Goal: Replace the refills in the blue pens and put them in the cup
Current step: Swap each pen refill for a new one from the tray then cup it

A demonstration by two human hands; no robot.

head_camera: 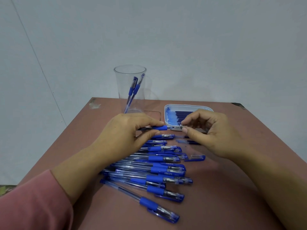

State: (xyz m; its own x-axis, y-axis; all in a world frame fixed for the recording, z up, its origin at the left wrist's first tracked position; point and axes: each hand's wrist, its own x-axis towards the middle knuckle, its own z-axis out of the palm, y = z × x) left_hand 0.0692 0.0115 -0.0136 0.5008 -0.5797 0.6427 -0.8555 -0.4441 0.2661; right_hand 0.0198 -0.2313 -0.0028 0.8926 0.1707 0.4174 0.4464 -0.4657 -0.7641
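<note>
My left hand (127,130) grips a blue pen (160,128) by its barrel and blue grip, holding it level above the table. My right hand (209,130) pinches the pen's silver tip (181,127) between thumb and forefinger, just off the barrel's end. A clear plastic cup (130,88) stands at the back with two blue pens inside. A white tray (171,107) with several blue refills lies behind my right hand. Several capped blue pens (157,173) lie in a row below my hands.
The brown table (216,188) fills the lower view, its far edge against a pale wall. A loose blue cap (196,157) lies right of the pen row. Loose refills (187,141) lie under my right hand. A pink sleeve covers my left forearm.
</note>
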